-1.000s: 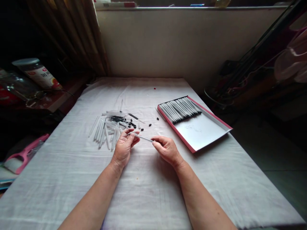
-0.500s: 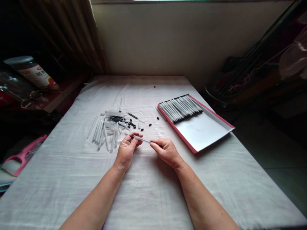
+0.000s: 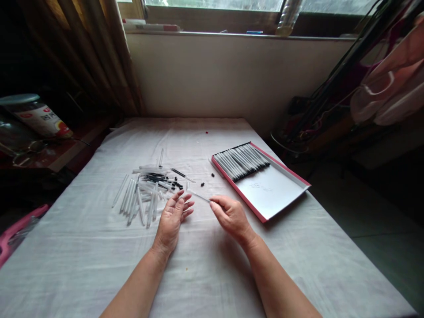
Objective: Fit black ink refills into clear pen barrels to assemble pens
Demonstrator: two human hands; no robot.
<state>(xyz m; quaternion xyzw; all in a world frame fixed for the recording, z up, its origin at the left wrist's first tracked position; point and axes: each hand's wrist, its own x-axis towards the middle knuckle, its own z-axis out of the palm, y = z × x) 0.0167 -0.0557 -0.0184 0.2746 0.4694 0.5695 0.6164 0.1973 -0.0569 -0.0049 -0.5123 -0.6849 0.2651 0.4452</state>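
Note:
My right hand (image 3: 232, 217) is closed around one end of a slim clear pen (image 3: 200, 196), which points left and slightly away from me. My left hand (image 3: 169, 223) is open beside the pen's far end, palm turned up and fingers apart. Beyond my left hand lies a loose pile of clear pen barrels (image 3: 141, 205), dark refills (image 3: 155, 177) and small black plugs (image 3: 179, 185). To the right, a shallow red-edged box lid (image 3: 245, 201) holds a row of assembled pens (image 3: 243, 161), their black ends towards me.
A white cloth (image 3: 205, 274) covers the table. Two black plugs lie apart from the pile, near the lid. At the left, a jar (image 3: 43, 119) stands on a side shelf and a pink-handled item (image 3: 20, 229) sits by the table edge. A wall and window are behind.
My left hand has let go of the pen and spread its fingers. The pen stays in my right hand. The view has tilted up, showing the window sill.

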